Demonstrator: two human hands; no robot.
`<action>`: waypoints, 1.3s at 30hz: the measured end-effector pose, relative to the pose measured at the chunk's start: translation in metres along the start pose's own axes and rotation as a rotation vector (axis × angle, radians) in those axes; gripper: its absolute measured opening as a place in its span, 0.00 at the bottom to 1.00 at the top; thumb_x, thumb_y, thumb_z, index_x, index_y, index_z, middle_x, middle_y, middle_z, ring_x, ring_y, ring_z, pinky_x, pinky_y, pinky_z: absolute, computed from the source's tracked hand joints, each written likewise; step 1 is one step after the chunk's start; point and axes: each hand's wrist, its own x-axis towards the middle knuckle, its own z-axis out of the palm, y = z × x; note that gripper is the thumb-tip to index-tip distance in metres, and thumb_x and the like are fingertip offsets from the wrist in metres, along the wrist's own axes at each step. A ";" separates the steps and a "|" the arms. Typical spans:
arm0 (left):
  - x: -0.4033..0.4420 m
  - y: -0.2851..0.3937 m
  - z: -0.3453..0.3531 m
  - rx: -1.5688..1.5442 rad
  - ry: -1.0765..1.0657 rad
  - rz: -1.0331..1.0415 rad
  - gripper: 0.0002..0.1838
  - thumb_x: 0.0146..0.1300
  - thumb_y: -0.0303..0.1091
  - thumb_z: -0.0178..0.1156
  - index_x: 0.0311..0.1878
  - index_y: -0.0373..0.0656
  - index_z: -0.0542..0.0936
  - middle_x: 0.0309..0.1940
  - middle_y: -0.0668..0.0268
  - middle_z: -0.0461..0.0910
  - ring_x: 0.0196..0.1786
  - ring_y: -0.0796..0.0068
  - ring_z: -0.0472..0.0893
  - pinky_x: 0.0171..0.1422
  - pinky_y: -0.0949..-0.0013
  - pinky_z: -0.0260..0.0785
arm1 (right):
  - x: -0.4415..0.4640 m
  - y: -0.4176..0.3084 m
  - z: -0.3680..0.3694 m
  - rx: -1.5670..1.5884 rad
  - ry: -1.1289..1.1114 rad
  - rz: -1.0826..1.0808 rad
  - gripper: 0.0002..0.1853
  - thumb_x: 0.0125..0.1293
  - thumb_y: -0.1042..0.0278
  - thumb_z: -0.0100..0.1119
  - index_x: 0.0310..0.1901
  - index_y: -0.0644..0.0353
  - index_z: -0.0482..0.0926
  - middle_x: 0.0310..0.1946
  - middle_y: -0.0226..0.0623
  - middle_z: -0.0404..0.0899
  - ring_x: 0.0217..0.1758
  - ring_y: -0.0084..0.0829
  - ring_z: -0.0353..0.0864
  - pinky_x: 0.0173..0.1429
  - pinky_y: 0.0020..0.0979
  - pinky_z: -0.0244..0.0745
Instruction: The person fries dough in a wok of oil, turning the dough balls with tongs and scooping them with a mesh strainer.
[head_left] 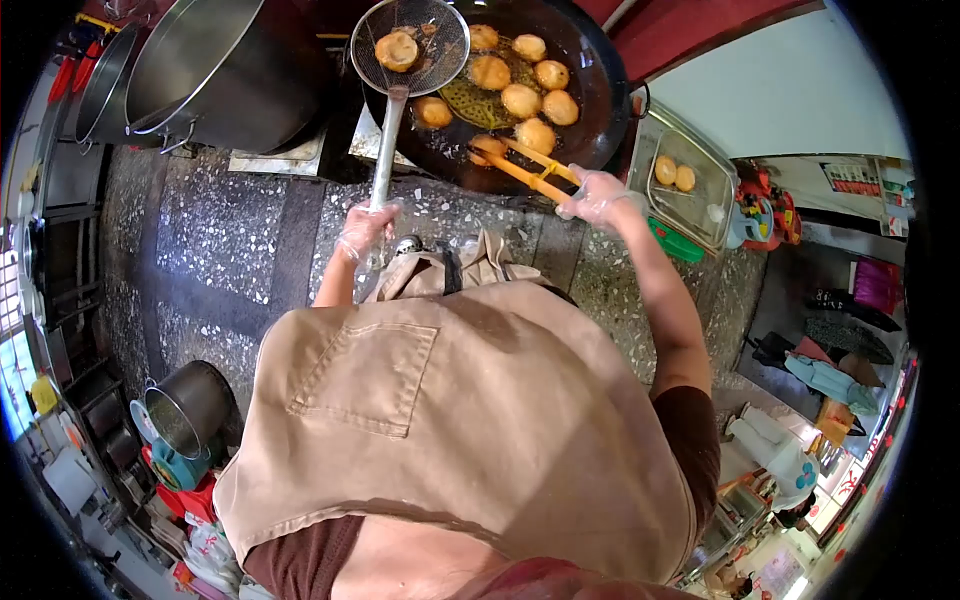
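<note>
My left hand point(367, 228), in a clear plastic glove, is closed around the handle of a wire mesh strainer point(432, 75). One browned fried piece point(397, 51) with a hollow-looking middle lies in the strainer, over the left side of a wok point(598, 100). My right hand point(598, 196), also gloved, grips wooden tongs point(540, 178). Their tips are at a golden fried ball point(487, 150) near the wok's front edge; whether they pinch it I cannot tell. Several more golden balls point(521, 101) float in the bubbling oil point(473, 105).
Right of the wok stands a rectangular metal tray point(700, 205) with two fried balls point(675, 174) in it. A green object point(676, 240) is beside the tray. Large metal pots point(225, 85) stand at the left, and another pot point(190, 410) is lower left on the speckled floor point(220, 250).
</note>
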 end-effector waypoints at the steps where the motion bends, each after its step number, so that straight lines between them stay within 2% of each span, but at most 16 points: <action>1: 0.002 -0.002 0.000 0.000 0.001 0.000 0.10 0.55 0.35 0.65 0.32 0.39 0.77 0.16 0.71 0.73 0.15 0.84 0.69 0.18 0.79 0.61 | 0.003 -0.001 0.005 0.014 -0.009 0.058 0.44 0.45 0.58 0.67 0.64 0.64 0.59 0.45 0.50 0.78 0.49 0.40 0.77 0.55 0.31 0.68; 5: 0.000 0.000 -0.003 0.050 -0.004 -0.028 0.10 0.55 0.35 0.64 0.32 0.38 0.76 0.16 0.71 0.72 0.16 0.84 0.69 0.19 0.78 0.61 | -0.007 -0.011 0.000 -0.010 -0.015 0.039 0.44 0.45 0.57 0.67 0.65 0.61 0.59 0.46 0.49 0.77 0.52 0.42 0.76 0.56 0.33 0.68; 15: -0.004 0.005 0.003 -0.030 -0.013 -0.027 0.09 0.56 0.33 0.64 0.32 0.38 0.76 0.17 0.72 0.72 0.17 0.84 0.69 0.20 0.79 0.62 | -0.002 -0.007 0.005 0.000 0.006 0.047 0.43 0.46 0.58 0.67 0.65 0.61 0.59 0.46 0.47 0.78 0.53 0.40 0.75 0.58 0.32 0.67; 17: -0.003 0.004 0.002 -0.006 0.001 -0.023 0.08 0.56 0.33 0.64 0.32 0.39 0.76 0.17 0.72 0.72 0.17 0.84 0.69 0.20 0.79 0.62 | -0.003 -0.010 -0.001 0.054 -0.090 0.069 0.45 0.46 0.57 0.67 0.65 0.63 0.57 0.51 0.50 0.74 0.55 0.41 0.73 0.59 0.33 0.66; 29: -0.006 0.010 0.003 0.053 -0.003 -0.047 0.09 0.57 0.33 0.61 0.34 0.38 0.75 0.17 0.71 0.71 0.18 0.83 0.70 0.22 0.78 0.64 | -0.007 -0.015 0.002 -0.001 -0.069 0.088 0.44 0.47 0.56 0.65 0.65 0.62 0.57 0.54 0.51 0.72 0.58 0.44 0.71 0.61 0.34 0.66; 33: -0.004 0.008 0.004 0.017 0.022 -0.043 0.08 0.56 0.33 0.63 0.31 0.38 0.75 0.16 0.70 0.72 0.16 0.83 0.69 0.19 0.78 0.62 | -0.005 -0.011 0.011 0.008 -0.013 0.083 0.44 0.46 0.60 0.67 0.65 0.64 0.58 0.47 0.51 0.77 0.53 0.41 0.76 0.58 0.33 0.67; 36: -0.006 0.012 0.006 0.027 0.027 -0.041 0.08 0.56 0.32 0.63 0.30 0.39 0.75 0.16 0.70 0.73 0.16 0.82 0.69 0.20 0.77 0.62 | -0.003 -0.008 0.013 -0.002 0.011 0.060 0.44 0.45 0.60 0.67 0.64 0.64 0.58 0.48 0.52 0.76 0.53 0.42 0.75 0.58 0.33 0.67; 38: -0.004 0.009 0.003 0.023 0.006 -0.028 0.08 0.56 0.32 0.63 0.30 0.39 0.75 0.16 0.70 0.73 0.16 0.82 0.69 0.20 0.77 0.62 | -0.003 -0.010 0.010 -0.028 -0.059 0.089 0.45 0.47 0.54 0.65 0.66 0.61 0.56 0.56 0.51 0.70 0.60 0.44 0.69 0.63 0.34 0.64; 39: -0.003 0.008 0.002 0.019 -0.014 -0.018 0.08 0.56 0.32 0.62 0.29 0.39 0.75 0.16 0.70 0.73 0.16 0.82 0.70 0.21 0.77 0.63 | -0.003 -0.010 0.011 -0.028 -0.057 0.089 0.45 0.47 0.54 0.65 0.66 0.61 0.56 0.56 0.51 0.70 0.60 0.44 0.69 0.63 0.34 0.64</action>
